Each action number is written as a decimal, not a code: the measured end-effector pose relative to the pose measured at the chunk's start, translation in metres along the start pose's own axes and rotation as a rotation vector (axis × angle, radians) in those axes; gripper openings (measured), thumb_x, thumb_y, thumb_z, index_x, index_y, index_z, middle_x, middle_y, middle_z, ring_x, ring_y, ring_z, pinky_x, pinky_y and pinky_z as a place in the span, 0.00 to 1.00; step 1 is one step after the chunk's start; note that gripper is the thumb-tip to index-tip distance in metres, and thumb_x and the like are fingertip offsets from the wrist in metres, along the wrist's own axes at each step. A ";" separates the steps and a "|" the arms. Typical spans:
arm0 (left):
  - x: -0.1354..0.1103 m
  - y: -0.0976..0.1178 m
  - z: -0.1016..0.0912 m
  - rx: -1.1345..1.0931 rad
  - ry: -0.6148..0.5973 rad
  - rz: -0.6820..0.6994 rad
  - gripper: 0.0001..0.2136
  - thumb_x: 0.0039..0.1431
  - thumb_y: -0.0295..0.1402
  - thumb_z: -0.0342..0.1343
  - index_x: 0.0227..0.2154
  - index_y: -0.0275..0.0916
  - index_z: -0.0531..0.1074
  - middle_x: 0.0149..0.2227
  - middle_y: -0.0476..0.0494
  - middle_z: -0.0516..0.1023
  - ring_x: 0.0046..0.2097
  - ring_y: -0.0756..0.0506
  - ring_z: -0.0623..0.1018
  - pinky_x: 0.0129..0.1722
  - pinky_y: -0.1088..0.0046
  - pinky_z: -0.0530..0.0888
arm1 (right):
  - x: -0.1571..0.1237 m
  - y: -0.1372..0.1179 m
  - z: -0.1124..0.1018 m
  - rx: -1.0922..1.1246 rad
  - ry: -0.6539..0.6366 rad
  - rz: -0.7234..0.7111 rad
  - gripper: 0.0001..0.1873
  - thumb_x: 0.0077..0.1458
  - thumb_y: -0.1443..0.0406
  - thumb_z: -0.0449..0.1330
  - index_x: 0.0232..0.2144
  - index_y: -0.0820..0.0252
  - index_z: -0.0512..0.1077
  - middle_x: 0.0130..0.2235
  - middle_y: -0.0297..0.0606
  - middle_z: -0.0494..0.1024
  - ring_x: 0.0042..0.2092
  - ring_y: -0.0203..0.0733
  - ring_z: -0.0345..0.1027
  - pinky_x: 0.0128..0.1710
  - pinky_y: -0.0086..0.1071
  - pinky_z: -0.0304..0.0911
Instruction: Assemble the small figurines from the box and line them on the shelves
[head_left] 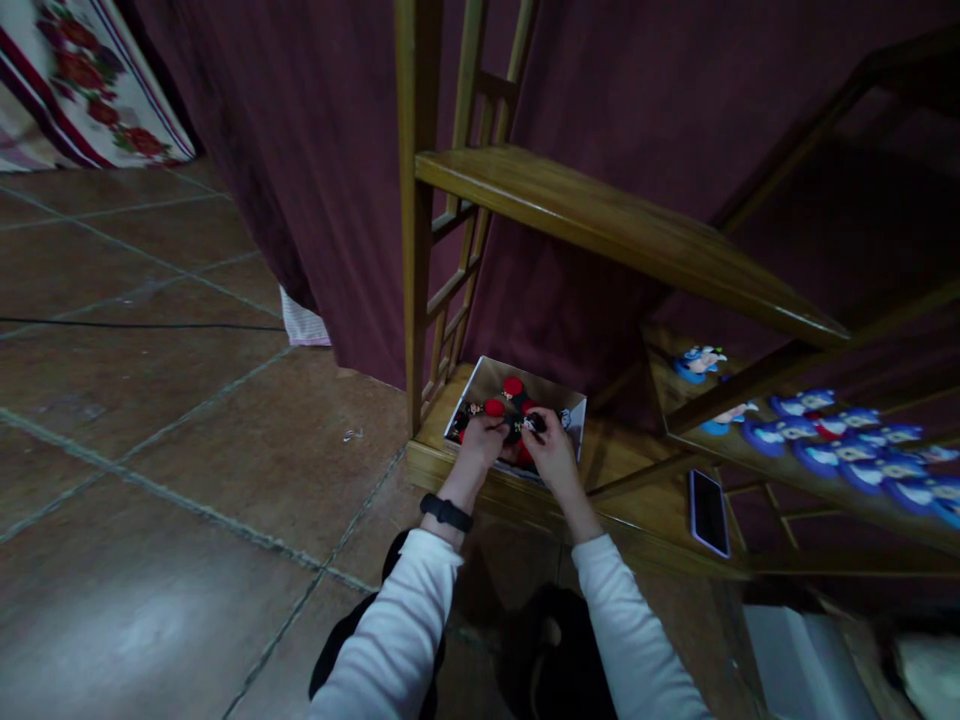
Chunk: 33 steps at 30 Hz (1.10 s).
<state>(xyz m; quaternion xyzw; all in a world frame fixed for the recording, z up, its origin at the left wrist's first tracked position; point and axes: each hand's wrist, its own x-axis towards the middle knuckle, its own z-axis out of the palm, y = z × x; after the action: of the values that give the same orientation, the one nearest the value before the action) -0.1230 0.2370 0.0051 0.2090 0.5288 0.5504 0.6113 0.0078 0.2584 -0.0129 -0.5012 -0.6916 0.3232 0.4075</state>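
Observation:
A shallow white-edged box [574, 405] sits on the lowest wooden shelf, with several small red and black figurines [513, 387] inside. My left hand [482, 442], with a dark band on its wrist, reaches over the box's near left side. Its fingers are bent together among the figurines, and what they grip is hidden. At the right part of the box, my right hand [553, 452] has its thumb and fingers closed on a small dark figurine [535, 422]. Both hands are close together, a few red pieces showing between them.
Over the box juts a wooden shelf board [600, 205]. Several blue and white figurines [840, 450] stand on another shelf at right. A phone [709, 512] lies on the low shelf. A dark red curtain [315, 180] hangs behind, and a cable [142, 324] crosses the tiled floor.

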 end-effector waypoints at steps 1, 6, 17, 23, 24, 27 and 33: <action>0.000 -0.001 0.000 0.007 -0.010 0.007 0.03 0.46 0.24 0.57 0.20 0.34 0.73 0.21 0.48 0.73 0.23 0.50 0.73 0.27 0.70 0.74 | 0.001 0.001 -0.001 -0.005 0.004 -0.002 0.16 0.48 0.63 0.56 0.43 0.55 0.66 0.40 0.37 0.73 0.40 0.41 0.69 0.42 0.35 0.65; 0.003 -0.003 0.001 0.014 -0.036 0.036 0.04 0.45 0.24 0.58 0.19 0.34 0.73 0.19 0.49 0.72 0.21 0.51 0.71 0.26 0.72 0.73 | 0.003 0.002 -0.004 0.009 -0.021 -0.021 0.15 0.48 0.63 0.57 0.41 0.55 0.66 0.39 0.36 0.73 0.39 0.41 0.68 0.41 0.35 0.64; -0.002 -0.005 0.002 -0.068 -0.068 0.038 0.03 0.44 0.27 0.61 0.21 0.32 0.74 0.22 0.46 0.73 0.24 0.51 0.72 0.27 0.70 0.75 | 0.007 0.008 -0.013 0.188 -0.150 -0.024 0.13 0.47 0.61 0.58 0.38 0.55 0.64 0.37 0.34 0.72 0.39 0.39 0.67 0.41 0.34 0.62; 0.003 -0.011 0.004 -0.008 -0.027 0.034 0.03 0.44 0.26 0.60 0.20 0.32 0.73 0.20 0.48 0.71 0.22 0.52 0.71 0.24 0.73 0.74 | 0.006 0.009 -0.016 0.065 -0.153 -0.039 0.13 0.49 0.62 0.56 0.39 0.55 0.65 0.39 0.35 0.71 0.40 0.40 0.66 0.41 0.34 0.62; 0.004 -0.012 0.004 0.005 -0.024 0.035 0.03 0.44 0.25 0.60 0.20 0.32 0.73 0.20 0.49 0.71 0.22 0.52 0.71 0.23 0.74 0.74 | 0.005 0.010 -0.016 0.024 -0.147 -0.052 0.13 0.49 0.62 0.56 0.39 0.55 0.65 0.39 0.36 0.71 0.40 0.40 0.66 0.41 0.34 0.62; 0.005 -0.014 0.003 0.020 -0.030 0.041 0.03 0.45 0.26 0.60 0.21 0.31 0.73 0.19 0.49 0.70 0.21 0.53 0.70 0.22 0.75 0.74 | 0.005 0.011 -0.017 -0.054 -0.153 -0.072 0.13 0.49 0.63 0.55 0.40 0.55 0.64 0.39 0.36 0.70 0.40 0.41 0.65 0.40 0.34 0.62; 0.005 -0.017 0.002 0.010 -0.033 0.050 0.04 0.43 0.28 0.61 0.20 0.32 0.73 0.19 0.50 0.70 0.22 0.52 0.71 0.24 0.75 0.74 | 0.004 0.005 -0.018 -0.137 -0.181 -0.080 0.14 0.50 0.65 0.53 0.42 0.56 0.63 0.38 0.37 0.70 0.39 0.42 0.65 0.41 0.36 0.61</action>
<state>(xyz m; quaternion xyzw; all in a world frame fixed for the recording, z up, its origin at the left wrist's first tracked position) -0.1140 0.2365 -0.0107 0.2344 0.5161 0.5591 0.6051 0.0252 0.2640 -0.0084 -0.4686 -0.7654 0.3027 0.3208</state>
